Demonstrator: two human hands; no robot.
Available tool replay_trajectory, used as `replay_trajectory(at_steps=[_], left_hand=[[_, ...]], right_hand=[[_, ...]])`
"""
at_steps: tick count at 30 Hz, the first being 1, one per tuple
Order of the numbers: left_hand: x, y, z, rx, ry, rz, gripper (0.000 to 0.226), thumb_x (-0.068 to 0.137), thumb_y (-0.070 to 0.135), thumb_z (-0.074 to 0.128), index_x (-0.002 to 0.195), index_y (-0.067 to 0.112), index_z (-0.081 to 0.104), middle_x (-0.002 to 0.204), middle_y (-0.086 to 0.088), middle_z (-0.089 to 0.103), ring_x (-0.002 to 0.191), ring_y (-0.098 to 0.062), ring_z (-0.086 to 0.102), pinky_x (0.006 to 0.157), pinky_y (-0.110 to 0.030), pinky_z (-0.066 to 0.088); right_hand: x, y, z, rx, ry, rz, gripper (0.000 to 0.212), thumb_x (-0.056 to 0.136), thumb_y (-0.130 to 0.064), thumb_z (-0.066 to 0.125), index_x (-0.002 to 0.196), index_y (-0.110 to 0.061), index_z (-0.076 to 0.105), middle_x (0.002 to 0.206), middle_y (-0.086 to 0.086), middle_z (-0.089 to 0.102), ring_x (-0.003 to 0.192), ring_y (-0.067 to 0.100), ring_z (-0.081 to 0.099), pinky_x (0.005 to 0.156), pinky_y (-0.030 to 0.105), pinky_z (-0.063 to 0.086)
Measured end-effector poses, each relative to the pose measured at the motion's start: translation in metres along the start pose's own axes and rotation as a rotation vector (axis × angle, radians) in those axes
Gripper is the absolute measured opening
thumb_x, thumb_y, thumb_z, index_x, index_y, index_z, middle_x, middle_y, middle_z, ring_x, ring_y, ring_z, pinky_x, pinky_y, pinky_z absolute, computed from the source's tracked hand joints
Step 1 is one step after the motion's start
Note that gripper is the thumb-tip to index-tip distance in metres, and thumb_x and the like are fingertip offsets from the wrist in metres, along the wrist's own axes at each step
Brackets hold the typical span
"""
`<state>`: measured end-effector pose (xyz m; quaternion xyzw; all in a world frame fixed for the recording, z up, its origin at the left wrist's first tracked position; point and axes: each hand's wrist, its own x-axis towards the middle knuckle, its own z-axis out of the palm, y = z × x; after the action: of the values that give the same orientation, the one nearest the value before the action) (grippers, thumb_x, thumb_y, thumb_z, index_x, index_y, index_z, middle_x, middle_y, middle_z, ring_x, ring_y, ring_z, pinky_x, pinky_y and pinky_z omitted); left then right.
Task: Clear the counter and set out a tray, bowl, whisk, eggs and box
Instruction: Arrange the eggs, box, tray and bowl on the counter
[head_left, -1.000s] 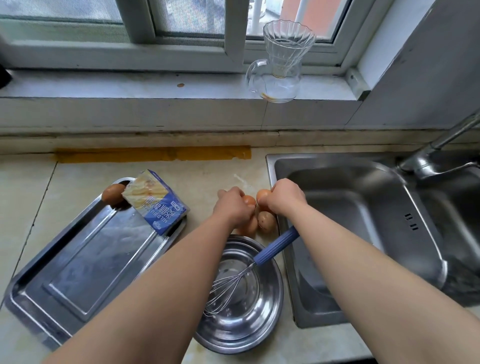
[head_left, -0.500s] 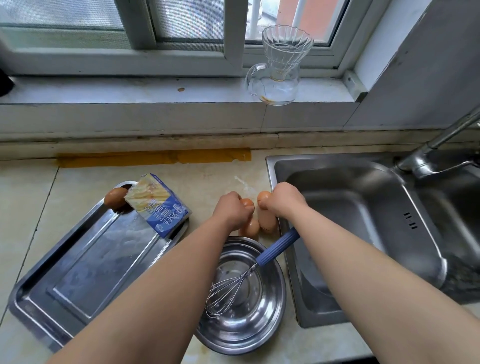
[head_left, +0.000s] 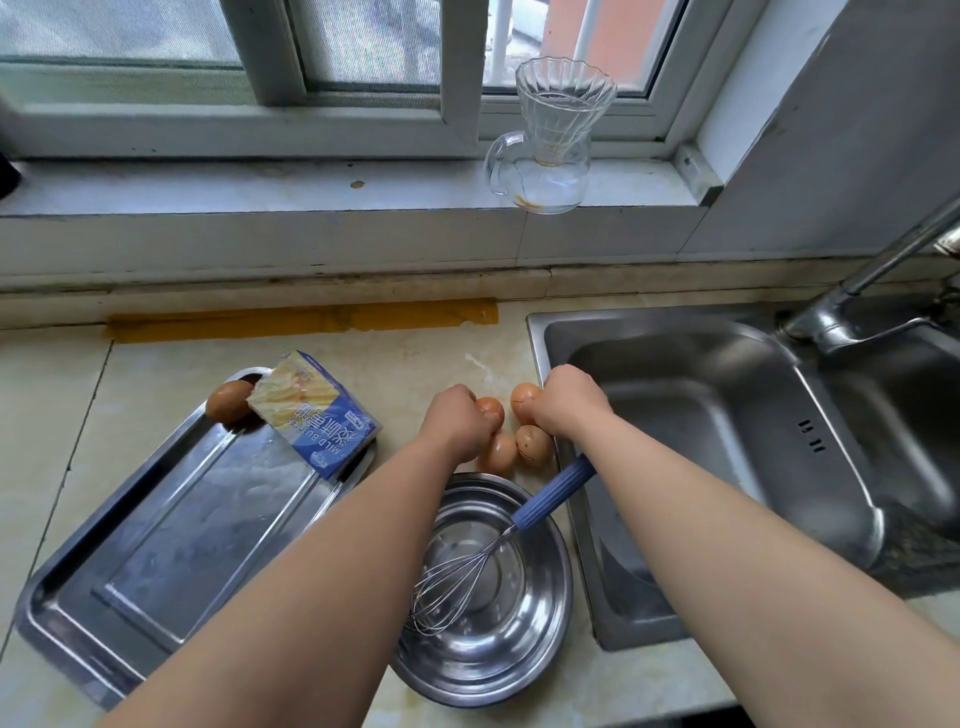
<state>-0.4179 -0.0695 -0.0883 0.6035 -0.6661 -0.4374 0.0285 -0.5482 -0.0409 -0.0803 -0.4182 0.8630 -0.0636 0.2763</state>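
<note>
Glass jug (head_left: 540, 176) with a ribbed glass funnel (head_left: 565, 101) set in its mouth, on the windowsill (head_left: 260, 189), upper centre-right. Window frame (head_left: 270, 52) across the top. Yellow tape strip (head_left: 301, 318) along the wall base, centre-left. Steel sink (head_left: 701, 441) at right, faucet (head_left: 872, 270) at far right. Dark object (head_left: 8, 174) cut off at the left edge.

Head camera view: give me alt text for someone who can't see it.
Left hand and right hand each grip an egg among four on a counter beside a sink. A whisk lies in a steel bowl; a tray holds a butter box and another egg.
</note>
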Motion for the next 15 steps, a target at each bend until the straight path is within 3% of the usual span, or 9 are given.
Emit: replay_trajectory(at_steps=[10, 13, 15], left_hand=[[-0.008, 0.004, -0.010, -0.033, 0.011, -0.007, 0.048, 0.092, 0.028, 0.056, 0.132, 0.004, 0.048, 0.127, -0.014, 0.057, 0.110, -0.028, 0.056, 0.080, -0.030, 0.042], [-0.013, 0.005, -0.018, -0.051, 0.008, -0.002, 0.048, 0.089, 0.025, 0.059, 0.131, 0.005, 0.048, 0.125, -0.013, 0.057, 0.100, -0.024, 0.055, 0.077, -0.029, 0.043], [-0.015, 0.003, -0.022, -0.042, 0.004, 0.006, 0.049, 0.090, 0.024, 0.059, 0.132, 0.005, 0.047, 0.126, -0.013, 0.057, 0.104, -0.025, 0.056, 0.079, -0.029, 0.043]], right_hand=[[-0.007, -0.006, -0.008, -0.022, 0.033, 0.011, 0.008, 0.085, -0.019, 0.056, 0.085, -0.011, 0.057, 0.077, 0.004, 0.057, 0.064, 0.016, 0.053, 0.051, 0.025, 0.037], [-0.012, -0.012, -0.012, -0.031, 0.053, -0.002, 0.014, 0.084, -0.019, 0.056, 0.093, -0.010, 0.059, 0.089, 0.007, 0.061, 0.072, 0.020, 0.057, 0.053, 0.026, 0.040], [-0.016, -0.017, -0.014, -0.030, 0.063, -0.003, 0.019, 0.083, -0.019, 0.058, 0.099, -0.009, 0.060, 0.097, 0.009, 0.062, 0.079, 0.022, 0.059, 0.057, 0.027, 0.042]])
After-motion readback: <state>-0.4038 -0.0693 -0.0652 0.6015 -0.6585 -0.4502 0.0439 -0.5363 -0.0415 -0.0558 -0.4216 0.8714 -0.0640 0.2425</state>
